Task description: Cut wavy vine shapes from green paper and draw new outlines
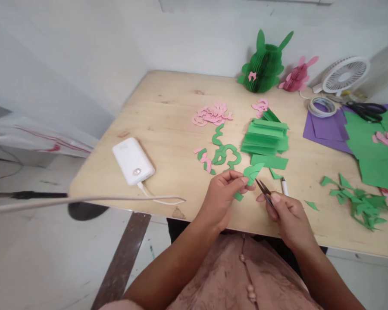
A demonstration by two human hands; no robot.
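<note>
My left hand [228,191] pinches a piece of green paper [252,172] with a curved edge, above the table's front edge. In my right hand [286,211] is a pair of scissors [265,189]; their slightly parted tips point at the paper's lower right side. The scissor handles are hidden by my fingers. Beyond my hands lies a stack of folded green paper strips [265,137]. Wavy green cutouts [226,155] and a heap of pink cutouts [212,114] lie farther left. A white-capped marker [284,186] sits just behind my right hand.
A white power bank [133,160] with a cable is at the left. Green scraps [364,204] and green sheets [375,150] lie right. Behind them are black-handled scissors [367,110], tape rolls [322,106], a fan [344,75], and green [263,69] and pink paper figures [297,76].
</note>
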